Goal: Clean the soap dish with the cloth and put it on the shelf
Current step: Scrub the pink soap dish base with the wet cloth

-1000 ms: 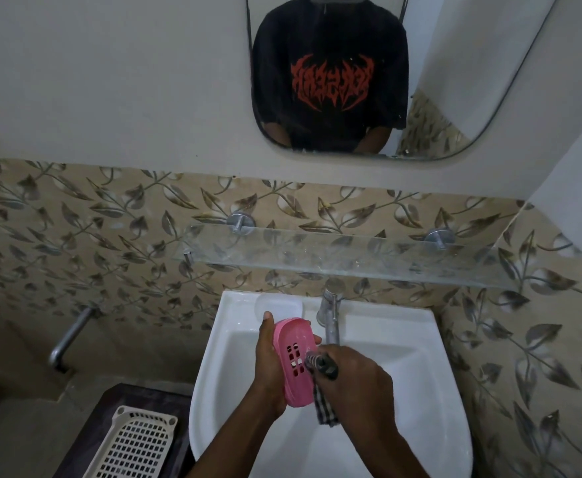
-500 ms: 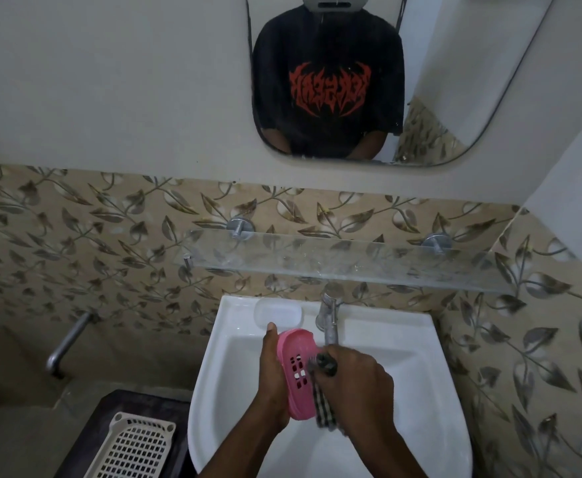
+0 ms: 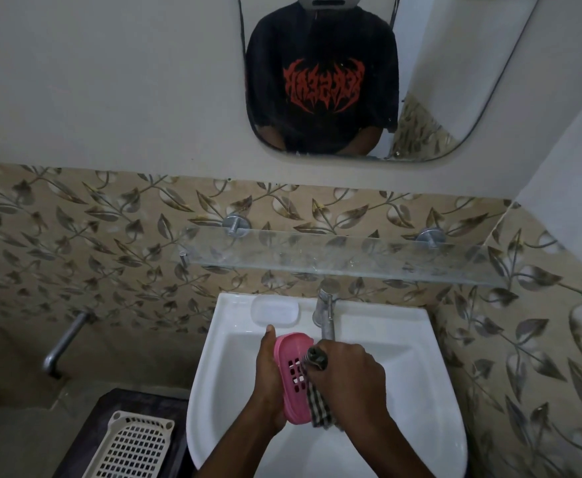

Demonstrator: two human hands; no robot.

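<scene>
Pink plastic first: the soap dish (image 3: 294,377) stands on its long edge over the white sink (image 3: 410,381), just below the tap (image 3: 324,313) and well under the glass shelf (image 3: 334,258), not on it. I see my left hand (image 3: 268,376) gripping it from the left side, palm against its back and thumb pointing up along the upper rim. The slotted face of the dish turns toward the right hand (image 3: 350,377). That hand is fisted round a checked cloth (image 3: 320,408), knuckles uppermost. A bunched end of the cloth pokes out by the forefinger and a loose tail hangs below the fist beside the lower end of the dish. The cloth touches the slotted face. Both forearms rise from the bottom edge of the view and converge at the dish, wrists close together above the basin. A white slotted basket (image 3: 134,446) lies on a dark surface left of the sink.
</scene>
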